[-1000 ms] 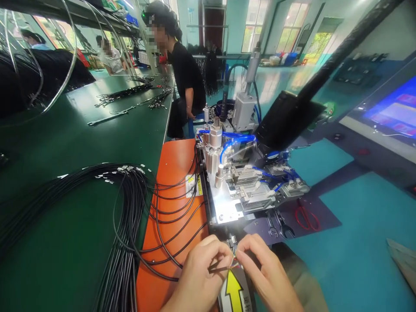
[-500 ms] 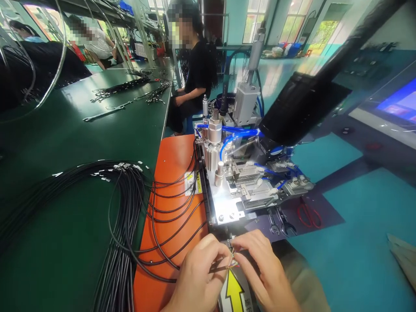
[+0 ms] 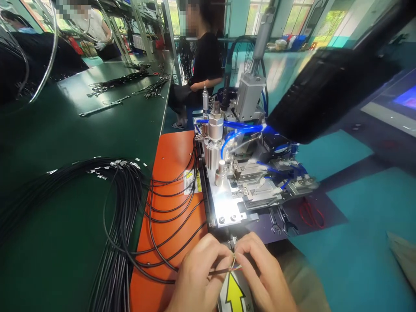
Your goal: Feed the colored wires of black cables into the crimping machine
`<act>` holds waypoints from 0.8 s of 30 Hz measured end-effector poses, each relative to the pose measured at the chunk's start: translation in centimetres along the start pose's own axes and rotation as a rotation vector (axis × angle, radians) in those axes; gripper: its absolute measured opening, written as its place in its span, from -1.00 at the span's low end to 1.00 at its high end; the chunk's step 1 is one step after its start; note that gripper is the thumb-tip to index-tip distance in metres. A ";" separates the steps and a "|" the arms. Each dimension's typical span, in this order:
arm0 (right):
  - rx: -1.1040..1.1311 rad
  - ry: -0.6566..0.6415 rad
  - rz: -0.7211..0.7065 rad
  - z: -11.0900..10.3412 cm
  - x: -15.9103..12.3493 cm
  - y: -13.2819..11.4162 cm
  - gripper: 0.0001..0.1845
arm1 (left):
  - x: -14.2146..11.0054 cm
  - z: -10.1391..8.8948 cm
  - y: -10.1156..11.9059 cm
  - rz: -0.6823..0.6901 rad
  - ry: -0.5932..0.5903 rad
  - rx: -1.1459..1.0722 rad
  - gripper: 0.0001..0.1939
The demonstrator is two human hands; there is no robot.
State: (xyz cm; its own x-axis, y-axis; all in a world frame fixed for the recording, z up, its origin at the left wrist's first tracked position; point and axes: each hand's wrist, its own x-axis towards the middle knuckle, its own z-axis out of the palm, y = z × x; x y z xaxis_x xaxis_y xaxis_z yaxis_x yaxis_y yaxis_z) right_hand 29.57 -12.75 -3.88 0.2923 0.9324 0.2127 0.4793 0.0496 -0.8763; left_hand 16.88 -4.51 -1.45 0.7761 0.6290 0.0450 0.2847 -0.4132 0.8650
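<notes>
My left hand is closed around a black cable close to its stripped end. Thin coloured wires fan out of that end, between the fingertips of both hands. With thumb and forefinger my right hand pinches at these wires; which ones it holds is too small to tell. Both hands are just in front of the metal machine, above a panel with a yellow arrow. Several black cables run left from here across the orange plate toward a big cable bundle.
The bundle lies on a green table, with more cables farther back. A black cylinder slants over the machine's right side. Wrenches and red-handled scissors lie at right. A seated person is beyond the machine.
My fingertips have shifted slightly on the wires, which now spread apart differently. The seated person's arm and body have moved. The view has tilted a little.
</notes>
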 end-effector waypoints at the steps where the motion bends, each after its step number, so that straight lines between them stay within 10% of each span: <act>1: -0.027 0.053 -0.053 0.3 -0.1 0.3 -0.81 | 0.1 0.0 -0.1 0.004 0.016 -0.018 -0.80; 15: -0.135 0.227 -0.127 1.9 -0.1 4.6 -0.80 | 0.6 -1.0 -1.4 -0.032 -0.107 0.342 -0.81; 24: -0.057 0.205 0.018 1.8 0.0 4.2 -0.83 | 1.1 -1.0 -1.9 0.468 -0.095 0.961 -0.61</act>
State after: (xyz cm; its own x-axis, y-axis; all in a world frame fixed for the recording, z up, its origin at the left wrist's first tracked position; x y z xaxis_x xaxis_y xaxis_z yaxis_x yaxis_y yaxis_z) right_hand 30.09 -11.94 -8.31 0.4602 0.8405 0.2859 0.5169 0.0081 -0.8560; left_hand 16.65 -2.41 -2.52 0.9517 0.2373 0.1949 0.2391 -0.9709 0.0141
